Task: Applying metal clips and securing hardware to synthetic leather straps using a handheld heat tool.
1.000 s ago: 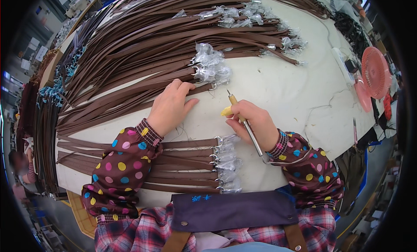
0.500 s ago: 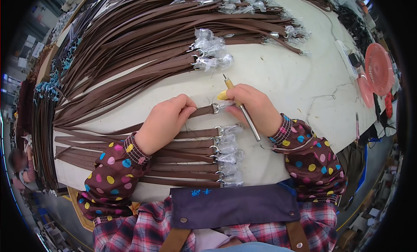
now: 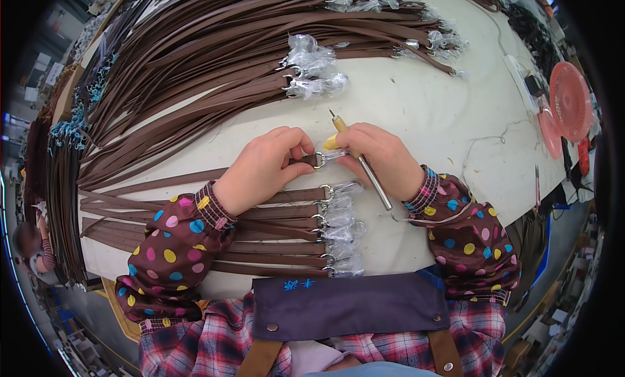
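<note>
My left hand (image 3: 263,169) is closed in a pinch on a brown leather strap (image 3: 195,177), close to the metal ring at its right end. Clear plastic wraps the metal hardware (image 3: 333,154) beyond that ring, and it reaches under my right fingers. My right hand (image 3: 384,159) grips a slim corded pen-like tool (image 3: 374,182), its thin metal tip pointing up and away. Something yellow (image 3: 331,143), perhaps a finger cover, shows at the right fingertips. Nearer me lie several similar straps (image 3: 280,234) in a row, their plastic-wrapped ends (image 3: 345,230) to the right.
A large pile of brown straps (image 3: 215,65) covers the far left of the white table (image 3: 416,97). Pink round plastic baskets (image 3: 569,100) and a white power strip (image 3: 521,81) stand at the right edge. Blue-tipped straps (image 3: 68,133) hang over the left edge.
My left hand has shifted slightly right and its fingers now sit nearer the strap's ring end. The right hand and tool have barely moved.
</note>
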`<state>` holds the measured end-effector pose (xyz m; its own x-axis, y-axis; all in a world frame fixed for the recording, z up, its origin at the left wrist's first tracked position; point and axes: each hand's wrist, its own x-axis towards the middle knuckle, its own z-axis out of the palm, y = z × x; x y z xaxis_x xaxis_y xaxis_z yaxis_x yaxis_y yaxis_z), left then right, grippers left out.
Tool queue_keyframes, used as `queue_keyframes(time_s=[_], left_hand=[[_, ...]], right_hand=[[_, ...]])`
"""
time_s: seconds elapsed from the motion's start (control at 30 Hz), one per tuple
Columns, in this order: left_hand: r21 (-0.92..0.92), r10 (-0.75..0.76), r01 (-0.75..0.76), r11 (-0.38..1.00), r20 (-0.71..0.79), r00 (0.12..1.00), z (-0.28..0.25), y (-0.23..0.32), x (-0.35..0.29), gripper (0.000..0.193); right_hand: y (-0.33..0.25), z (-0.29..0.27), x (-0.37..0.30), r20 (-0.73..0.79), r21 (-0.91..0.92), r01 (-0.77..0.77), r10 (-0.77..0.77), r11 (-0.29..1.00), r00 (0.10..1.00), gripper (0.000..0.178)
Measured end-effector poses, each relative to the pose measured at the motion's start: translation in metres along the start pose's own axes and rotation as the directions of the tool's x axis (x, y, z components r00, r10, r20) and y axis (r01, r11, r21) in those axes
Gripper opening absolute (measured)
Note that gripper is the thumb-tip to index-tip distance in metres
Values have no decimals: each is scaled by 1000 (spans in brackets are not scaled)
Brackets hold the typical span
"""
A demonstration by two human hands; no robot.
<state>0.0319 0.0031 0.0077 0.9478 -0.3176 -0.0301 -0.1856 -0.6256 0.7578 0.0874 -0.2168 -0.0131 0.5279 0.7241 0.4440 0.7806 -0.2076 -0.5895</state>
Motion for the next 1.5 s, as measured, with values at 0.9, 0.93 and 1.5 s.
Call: queue_keyframes(time_s=[0.9,0.93,1.5], left_hand=[[-140,-93,81,987,-78,993,4,-2,-10,27],[-118,-102,91,989,-88,991,5,-2,-9,27],[-259,-175,156,953,-51,983,4,-7,-7,17]], right_hand=[[-13,21,18,-64,-94,-35,29,995,998,26],[-13,22,18,-76,-110,-24,15,994,997,27],[-21,16,16,-160,305,-149,205,941,966,23]])
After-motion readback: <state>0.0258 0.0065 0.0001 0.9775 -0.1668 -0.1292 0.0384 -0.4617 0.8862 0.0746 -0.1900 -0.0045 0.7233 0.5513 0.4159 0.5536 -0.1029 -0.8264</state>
